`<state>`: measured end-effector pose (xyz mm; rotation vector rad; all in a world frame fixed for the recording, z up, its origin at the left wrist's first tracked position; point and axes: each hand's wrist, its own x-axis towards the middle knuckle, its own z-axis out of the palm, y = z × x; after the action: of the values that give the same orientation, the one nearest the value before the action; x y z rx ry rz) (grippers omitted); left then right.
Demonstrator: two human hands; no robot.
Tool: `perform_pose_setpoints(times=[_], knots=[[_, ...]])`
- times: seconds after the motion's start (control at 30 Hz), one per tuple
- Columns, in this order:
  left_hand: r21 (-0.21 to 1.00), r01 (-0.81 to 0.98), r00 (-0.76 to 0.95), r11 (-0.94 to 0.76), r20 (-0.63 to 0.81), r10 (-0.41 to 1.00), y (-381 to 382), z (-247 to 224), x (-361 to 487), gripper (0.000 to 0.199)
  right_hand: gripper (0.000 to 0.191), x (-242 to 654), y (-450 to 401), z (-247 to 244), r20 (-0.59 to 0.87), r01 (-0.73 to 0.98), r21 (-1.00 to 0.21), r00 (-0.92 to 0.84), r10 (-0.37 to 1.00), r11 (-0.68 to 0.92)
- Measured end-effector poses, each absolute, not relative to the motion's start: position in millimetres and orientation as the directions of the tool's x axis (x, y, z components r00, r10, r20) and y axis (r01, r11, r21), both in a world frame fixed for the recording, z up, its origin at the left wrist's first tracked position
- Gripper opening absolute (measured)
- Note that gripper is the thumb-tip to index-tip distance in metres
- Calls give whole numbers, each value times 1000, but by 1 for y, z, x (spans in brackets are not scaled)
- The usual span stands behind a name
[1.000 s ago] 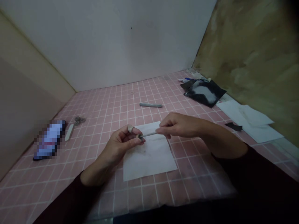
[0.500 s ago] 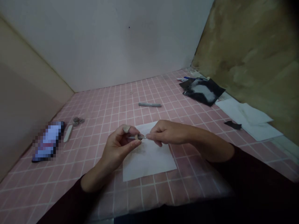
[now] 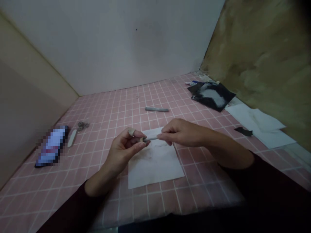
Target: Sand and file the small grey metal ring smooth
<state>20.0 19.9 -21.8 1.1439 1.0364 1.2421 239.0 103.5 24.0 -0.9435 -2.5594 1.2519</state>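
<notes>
My left hand [image 3: 123, 145] pinches a small tan ring-shaped piece [image 3: 142, 139] between thumb and fingertips. A beige band [image 3: 131, 131] is wrapped around one of its fingers. From the small piece a thin grey rod [image 3: 152, 138] runs rightward, and my right hand [image 3: 176, 132] grips its other end with closed fingers. The rod appears to enter the piece, but the fingers hide part of it. Both hands are above a white sheet of paper [image 3: 157, 168], which has dark dust smudges on it.
Beyond the hands a grey stick [image 3: 156, 109] lies on the pink checked tablecloth [image 3: 109, 113]. At left are a phone [image 3: 52, 145], a white flat strip [image 3: 72, 138] and small grey coils [image 3: 83, 125]. Black sheets [image 3: 211, 95], white papers [image 3: 262, 126] and a black scrap [image 3: 243, 131] lie right.
My right hand has drawn away to the right and slightly up, so more of the thin rod shows between the hands. The left hand keeps its pinch, nearly still.
</notes>
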Motion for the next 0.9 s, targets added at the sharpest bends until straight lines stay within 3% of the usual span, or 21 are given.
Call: perform_pose_setpoints(times=[0.23,0.37,0.57,0.9], knots=[[973,-216,44,74,-66,997,21,-13,24,23,40,240,103,24,-120,461,-737,-808,576,493],[952,-275,112,137,-110,988,22,-13,24,23,40,237,101,25,-63,432,-735,-811,582,522],[927,-313,148,205,-165,975,23,-20,19,23,38,240,103,28,-89,439,-737,-817,569,514],[916,-346,137,203,-165,977,23,-18,20,27,39,246,109,24,-125,450,-739,-822,555,501]])
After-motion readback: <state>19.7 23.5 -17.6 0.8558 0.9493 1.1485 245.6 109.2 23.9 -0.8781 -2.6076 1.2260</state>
